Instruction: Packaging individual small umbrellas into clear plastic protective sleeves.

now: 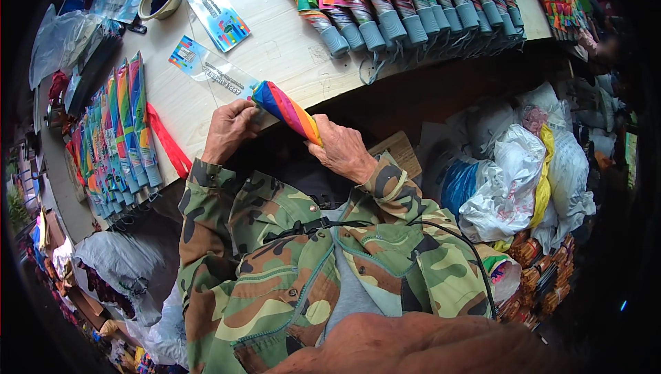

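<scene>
Umbrella (288,113), folded and rainbow-striped, lay slantwise between both hands at the near edge of the table (303,71), one end up toward the left hand (231,129), the other running into the right hand (344,150). Right: grasping, fingers and thumb closed round the lower end; whatever part sat inside the palm was hidden. Left: fingers curled in, thumb and fingertips pinched at the near end of a clear printed sleeve (213,67), right beside the umbrella's upper end. Couldn't tell if that pinch also caught the umbrella, or if the umbrella's end was inside the sleeve. Neither hand was spread open. Sleeve stretched away across the tabletop, up and left from the fingers. Second printed sleeve (217,9) lay flat farther off, next to a small bowl (146,7) with dark stuff in it. Row of folded umbrellas (396,24) with grey handles sat along the far right of the table; a sleeved umbrella batch (127,126) lay at left, red strip (167,141) beside it.
</scene>
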Demonstrator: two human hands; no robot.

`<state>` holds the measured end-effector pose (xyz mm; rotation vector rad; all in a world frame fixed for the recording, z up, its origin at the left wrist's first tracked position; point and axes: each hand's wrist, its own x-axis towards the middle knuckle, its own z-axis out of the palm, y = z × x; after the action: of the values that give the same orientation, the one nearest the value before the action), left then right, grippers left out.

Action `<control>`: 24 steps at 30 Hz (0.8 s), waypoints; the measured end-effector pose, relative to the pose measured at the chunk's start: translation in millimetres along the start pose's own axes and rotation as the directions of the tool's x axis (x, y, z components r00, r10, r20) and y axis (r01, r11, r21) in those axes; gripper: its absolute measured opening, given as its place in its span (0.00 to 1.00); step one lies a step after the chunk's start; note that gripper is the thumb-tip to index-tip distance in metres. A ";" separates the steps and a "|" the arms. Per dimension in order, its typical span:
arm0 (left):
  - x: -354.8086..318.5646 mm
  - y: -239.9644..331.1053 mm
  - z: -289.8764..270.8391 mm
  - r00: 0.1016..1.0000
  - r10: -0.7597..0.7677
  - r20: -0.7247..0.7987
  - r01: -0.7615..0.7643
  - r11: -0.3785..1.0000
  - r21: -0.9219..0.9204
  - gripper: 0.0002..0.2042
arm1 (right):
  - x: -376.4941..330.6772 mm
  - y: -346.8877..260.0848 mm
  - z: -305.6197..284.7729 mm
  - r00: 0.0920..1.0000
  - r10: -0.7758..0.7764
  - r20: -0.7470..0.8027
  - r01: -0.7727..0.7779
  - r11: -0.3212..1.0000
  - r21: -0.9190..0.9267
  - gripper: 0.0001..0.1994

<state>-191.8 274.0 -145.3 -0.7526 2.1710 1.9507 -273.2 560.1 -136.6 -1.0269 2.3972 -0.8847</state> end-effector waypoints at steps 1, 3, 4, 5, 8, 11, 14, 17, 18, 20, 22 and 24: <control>0.1 3.8 -2.6 0.997 -0.062 0.042 0.067 0.990 -0.124 0.09 | -0.6 0.4 0.2 1.000 0.008 0.008 -0.008 1.000 0.004 0.20; 3.4 2.4 -6.6 0.996 -0.039 0.076 0.048 0.992 -0.119 0.12 | -1.7 1.3 -1.1 1.000 0.016 0.018 -0.016 1.000 0.007 0.20; 3.2 5.5 -7.7 0.996 -0.036 0.076 0.040 0.998 -0.041 0.11 | -2.4 1.7 -2.8 0.999 0.028 0.022 -0.029 0.999 0.033 0.21; 2.9 7.0 -8.0 0.997 -0.034 0.076 0.031 0.999 0.036 0.11 | -3.3 2.1 -4.8 0.999 0.041 0.027 -0.043 0.997 0.058 0.21; -3.2 -3.5 -0.3 0.903 0.425 -0.059 -0.301 0.725 0.620 0.09 | -4.9 -1.4 -14.6 0.999 0.034 0.022 -0.036 0.994 0.103 0.22; -17.1 26.5 31.5 0.771 0.637 0.001 -0.211 0.254 0.944 0.07 | -7.8 5.4 -19.5 0.999 0.009 -0.037 -0.005 0.995 0.104 0.23; -23.7 1.0 49.9 0.764 0.645 0.009 -0.184 0.205 0.961 0.05 | -5.7 0.7 -20.7 0.999 -0.040 -0.034 0.044 0.988 0.145 0.27; -17.0 -10.6 64.7 0.789 0.614 0.018 -0.200 0.230 0.952 0.05 | -7.2 7.8 -12.8 0.981 -0.137 -0.135 0.154 0.981 0.122 0.36; -13.9 -13.8 67.4 0.773 0.633 -0.028 -0.217 0.305 0.927 0.05 | -8.3 10.3 -12.1 0.981 -0.135 -0.136 0.152 0.981 0.119 0.36; -6.3 -18.5 66.7 0.756 0.650 -0.077 -0.235 0.380 0.895 0.05 | -11.7 15.1 -13.7 0.988 -0.124 -0.095 0.131 0.989 0.073 0.43; -2.9 -23.1 52.9 0.776 0.615 -0.142 -0.323 0.580 0.748 0.06 | -16.1 17.0 -15.5 0.992 -0.104 -0.072 0.106 0.994 0.036 0.45; -5.7 -23.3 39.5 0.877 0.440 -0.191 -0.279 0.792 0.542 0.06 | -19.1 17.5 -18.2 0.995 -0.086 -0.048 0.086 0.996 -0.006 0.46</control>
<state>-185.7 312.5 -170.0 -0.6044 3.0362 1.3245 -279.6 591.0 -133.4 -1.1302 2.4109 -0.9443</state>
